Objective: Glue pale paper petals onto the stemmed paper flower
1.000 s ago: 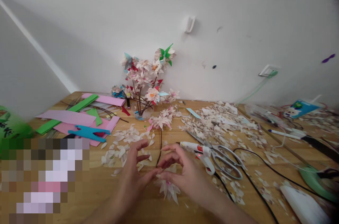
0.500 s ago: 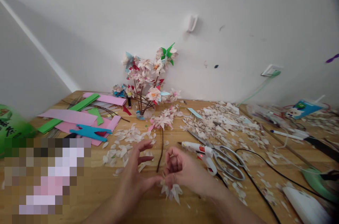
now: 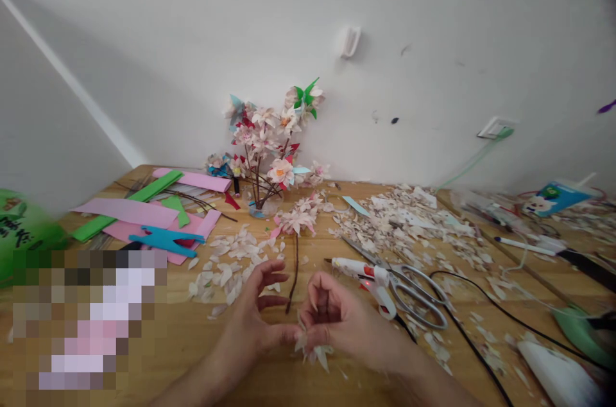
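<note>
A small white petal flower hangs low over the wooden table, pinched between the thumb and curled fingers of my right hand. My left hand is beside it with the fingers curved and apart; its thumb tip reaches to the flower's near edge. Whether that thumb presses on a petal I cannot make out. Just beyond my hands lies a pinkish-white flower on a thin brown twig stem. Loose white petals are scattered past my left hand.
A glue gun with a red light and grey-handled scissors lie to the right, near a black cable. Flowers on twigs stand in a clear holder by the wall. Coloured paper strips lie left; a petal heap spreads right.
My hands stay close together around the small flower, with slight finger movement; the left thumb has moved a little toward the right. The view has shifted slightly.
</note>
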Motion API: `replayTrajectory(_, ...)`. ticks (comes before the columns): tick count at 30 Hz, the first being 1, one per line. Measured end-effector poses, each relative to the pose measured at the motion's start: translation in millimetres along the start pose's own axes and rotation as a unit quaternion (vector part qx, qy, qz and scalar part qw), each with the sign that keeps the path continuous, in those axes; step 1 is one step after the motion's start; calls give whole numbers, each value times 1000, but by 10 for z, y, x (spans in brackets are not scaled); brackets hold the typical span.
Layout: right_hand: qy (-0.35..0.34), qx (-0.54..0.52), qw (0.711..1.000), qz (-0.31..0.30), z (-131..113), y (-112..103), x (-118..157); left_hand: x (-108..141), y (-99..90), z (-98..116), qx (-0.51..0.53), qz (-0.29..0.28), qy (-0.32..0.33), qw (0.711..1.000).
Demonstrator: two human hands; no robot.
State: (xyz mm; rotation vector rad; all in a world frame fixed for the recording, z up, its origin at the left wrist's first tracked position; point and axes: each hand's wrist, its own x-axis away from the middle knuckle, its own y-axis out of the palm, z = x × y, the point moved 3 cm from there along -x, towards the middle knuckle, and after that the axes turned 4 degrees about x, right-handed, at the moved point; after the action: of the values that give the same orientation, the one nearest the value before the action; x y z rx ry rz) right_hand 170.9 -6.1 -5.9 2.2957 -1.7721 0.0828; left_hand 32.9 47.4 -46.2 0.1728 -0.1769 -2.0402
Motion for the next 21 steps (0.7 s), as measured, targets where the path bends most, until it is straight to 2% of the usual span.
replayTrajectory(4,2,-36,999,-37,38,25,4,15,24,-6,3,-40,2,999)
replayTrajectory(6,10,-33,999,-33,22,-11,70,1,0,1,17,-59,8,998)
replayTrajectory(8,14,-13,1000,-10,-33,-138,196,-48,-82,29,39,-52,14,998)
replayTrajectory(12,-26,67,989,130,-230,-688,588,-193,-347,205,49,29,40,998)
replayTrajectory(14,-42,109,964,238,-320,-1031,806,-240,-452,337,41,59,48,996)
replayTrajectory(17,-62,150,909,384,-376,-1481,1069,-259,-571,513,18,120,44,992)
replayTrajectory(19,-40,173,888,425,-323,-1697,1149,-253,-630,585,14,165,48,985)
replayTrajectory(21,-12,193,880,433,-219,-1848,1158,-251,-664,603,11,194,56,979)
